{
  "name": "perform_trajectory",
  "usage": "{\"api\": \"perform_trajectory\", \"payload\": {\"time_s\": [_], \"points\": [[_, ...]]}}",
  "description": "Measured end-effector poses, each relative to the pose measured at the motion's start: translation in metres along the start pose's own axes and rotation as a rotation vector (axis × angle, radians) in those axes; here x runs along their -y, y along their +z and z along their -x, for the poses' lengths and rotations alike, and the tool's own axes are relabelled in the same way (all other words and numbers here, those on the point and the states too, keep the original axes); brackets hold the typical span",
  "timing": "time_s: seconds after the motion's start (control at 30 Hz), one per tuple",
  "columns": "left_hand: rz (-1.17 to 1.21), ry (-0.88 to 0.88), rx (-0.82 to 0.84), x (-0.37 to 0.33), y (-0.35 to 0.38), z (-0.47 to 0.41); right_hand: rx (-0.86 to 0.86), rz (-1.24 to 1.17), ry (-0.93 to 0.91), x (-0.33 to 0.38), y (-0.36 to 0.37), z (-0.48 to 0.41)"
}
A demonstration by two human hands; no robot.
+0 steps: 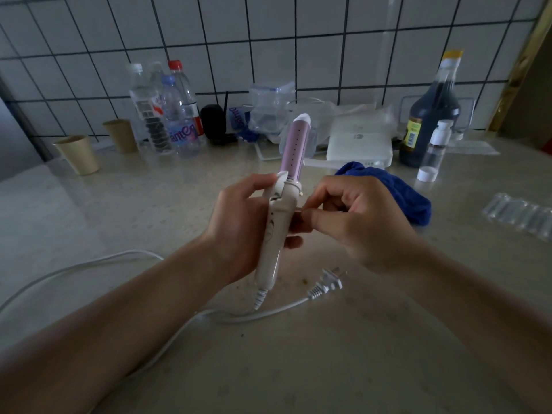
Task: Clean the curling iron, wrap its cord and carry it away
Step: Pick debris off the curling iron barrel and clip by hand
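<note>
White-tiled wall [268, 40] behind a beige speckled tabletop [149, 210], seen from the head camera. At centre, the left hand [239, 225] grips a white-handled curling iron [279, 213], held above the tabletop with its pink barrel pointing to 12 o'clock. The right hand [364, 222], fingers curled, pinches at the handle's right side. A crumpled blue cloth [397, 192] lies untouched at 2 o'clock. The white cord [268, 313] trails loose toward 7 o'clock, with its plug [327, 283] at 5 o'clock. Cleaning seems in hand, with wrapping not begun; next, the right hand likely must gather the slack cord.
</note>
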State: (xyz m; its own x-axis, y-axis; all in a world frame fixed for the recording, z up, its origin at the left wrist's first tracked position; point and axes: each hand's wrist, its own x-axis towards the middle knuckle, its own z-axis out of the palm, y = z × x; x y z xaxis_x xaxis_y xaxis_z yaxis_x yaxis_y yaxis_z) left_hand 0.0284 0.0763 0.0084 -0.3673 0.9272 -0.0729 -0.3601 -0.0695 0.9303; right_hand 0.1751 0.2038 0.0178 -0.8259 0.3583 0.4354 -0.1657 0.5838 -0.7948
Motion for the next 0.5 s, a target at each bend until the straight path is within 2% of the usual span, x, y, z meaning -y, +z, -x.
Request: {"api": "perform_trajectory", "payload": {"time_s": [0.1, 0.13, 0.27, 0.43, 0.5], "points": [[0.024, 0.057, -0.007, 0.002, 0.0, 0.001, 0.181, -0.037, 0.035, 0.008, 0.006, 0.005], [0.019, 0.083, -0.024, 0.004, -0.001, 0.0, 0.195, -0.007, 0.04, 0.009, 0.008, 0.006], [0.07, 0.049, -0.003, 0.001, -0.003, -0.002, 0.042, -0.015, -0.006, 0.004, 0.004, 0.004], [0.049, 0.031, -0.028, 0.003, -0.003, -0.001, 0.227, -0.007, 0.029, 0.006, 0.01, 0.007], [0.068, 0.038, -0.03, 0.0, -0.003, 0.0, 0.164, 0.005, 0.034, 0.004, 0.01, 0.007]]}}
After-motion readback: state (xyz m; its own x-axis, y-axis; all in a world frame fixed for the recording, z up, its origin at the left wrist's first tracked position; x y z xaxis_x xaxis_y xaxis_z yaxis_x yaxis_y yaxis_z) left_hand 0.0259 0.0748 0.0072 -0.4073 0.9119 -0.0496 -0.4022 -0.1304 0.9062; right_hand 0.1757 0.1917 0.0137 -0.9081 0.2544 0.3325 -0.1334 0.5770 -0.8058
